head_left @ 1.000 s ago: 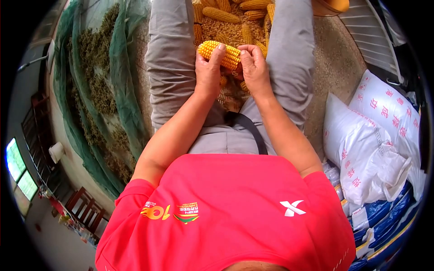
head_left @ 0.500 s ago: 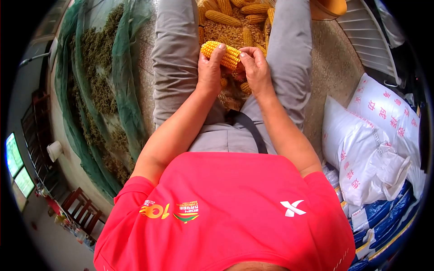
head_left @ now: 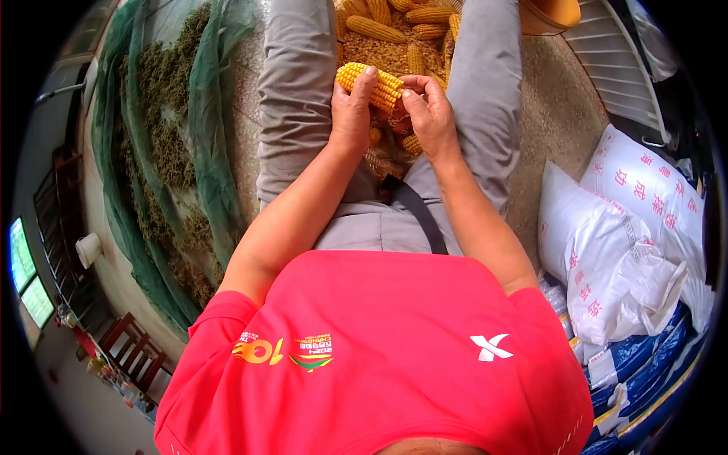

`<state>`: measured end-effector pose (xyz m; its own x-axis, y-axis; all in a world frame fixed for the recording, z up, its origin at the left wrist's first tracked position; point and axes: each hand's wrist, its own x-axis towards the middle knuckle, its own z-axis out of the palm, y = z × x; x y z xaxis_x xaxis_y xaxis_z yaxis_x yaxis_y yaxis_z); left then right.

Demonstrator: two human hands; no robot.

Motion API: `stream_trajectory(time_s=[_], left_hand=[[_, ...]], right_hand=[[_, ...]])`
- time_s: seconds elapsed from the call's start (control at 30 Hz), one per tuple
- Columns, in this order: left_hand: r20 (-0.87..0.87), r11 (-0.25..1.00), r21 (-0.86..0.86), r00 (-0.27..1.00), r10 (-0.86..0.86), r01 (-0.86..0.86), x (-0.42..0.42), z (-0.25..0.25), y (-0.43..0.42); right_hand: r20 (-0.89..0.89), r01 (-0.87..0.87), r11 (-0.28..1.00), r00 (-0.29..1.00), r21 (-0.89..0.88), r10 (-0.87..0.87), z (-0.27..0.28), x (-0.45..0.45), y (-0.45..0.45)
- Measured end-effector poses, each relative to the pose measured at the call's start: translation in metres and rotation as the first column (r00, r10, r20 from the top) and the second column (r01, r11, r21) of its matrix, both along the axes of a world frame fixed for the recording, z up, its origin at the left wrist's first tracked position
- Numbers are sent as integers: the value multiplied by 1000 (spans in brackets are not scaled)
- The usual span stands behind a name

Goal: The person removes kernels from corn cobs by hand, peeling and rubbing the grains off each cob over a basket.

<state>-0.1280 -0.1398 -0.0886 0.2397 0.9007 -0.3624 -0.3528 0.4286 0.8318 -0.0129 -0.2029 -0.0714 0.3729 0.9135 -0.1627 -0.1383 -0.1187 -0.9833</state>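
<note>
A yellow corn cob [head_left: 381, 89] lies tilted between my two hands, above a basket of cobs and loose kernels [head_left: 387, 53]. My left hand [head_left: 352, 114] is closed round its left part, the thumb lying on top of the kernels. At the cob's right end is my right hand [head_left: 430, 115], with thumb and fingers bent together against it. Whether loose kernels are between those fingers cannot be made out. Several whole cobs, one of them long [head_left: 375, 29], lie in the basket between my knees.
Green netting [head_left: 212, 129] with dried plants [head_left: 171, 152] spreads over the floor at the left. White printed sacks [head_left: 607, 258] rest on blue packages [head_left: 644, 356] at the right. An orange-yellow container [head_left: 552, 15] stands at the upper right, beside a white ribbed panel [head_left: 618, 64].
The cob has risen slightly in my left hand. My right thumb and fingers have shifted a little at the cob's right end. The view has moved slightly.
</note>
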Motion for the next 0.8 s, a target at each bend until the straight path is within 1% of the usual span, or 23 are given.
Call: stream_trajectory(time_s=[0.07,0.13,0.17,0.2,0.23,0.3,0.43,0.5,0.53,0.6,0.63,0.7,0.77,0.8], left_hand=[[49,1000,29,999,-2,1,-1,0,0],[43,1000,15,999,-18,17,-3,0,1],[35,999,1,999,-32,32,-3,-1,1],[36,999,2,999,-32,32,-2,-1,1],[18,1000,-5,1000,-7,8,-1,-1,1],[0,1000,-12,1000,16,-16,0,-1,0],[2,999,47,1000,-8,8,0,1,-2],[-13,998,69,1000,-1,2,1,4,-2],[4,999,44,1000,8,-8,1,4,-1],[21,1000,18,1000,18,-19,1,3,-1],[31,1000,13,999,15,-15,1,2,0],[41,1000,8,999,13,-13,-1,1,0],[61,999,-3,997,-42,42,-4,1,1],[62,999,-3,997,-43,43,-4,1,1]], right_hand=[[1,-11,1000,1000,14,11,1,-1,-1],[2,-24,999,1000,29,24,-2,-1,-1],[209,-20,999,978,37,12,-7,-1,-1],[407,-19,999,914,47,-2,-8,-1,-1],[407,-19,999,913,48,-2,-8,-1,-1],[508,7,998,860,69,-41,-8,-2,-2],[471,65,998,880,23,-68,-9,-1,-1],[389,58,998,920,1,-53,-2,-1,-1],[388,56,998,920,1,-52,1,-1,-2],[262,22,1000,965,-13,-18,5,0,-3],[262,21,1000,965,-14,-17,4,0,-3],[164,-13,1000,986,16,10,3,-1,-4],[153,-34,999,988,24,30,8,2,-4],[141,-54,998,989,31,49,10,3,-5]])
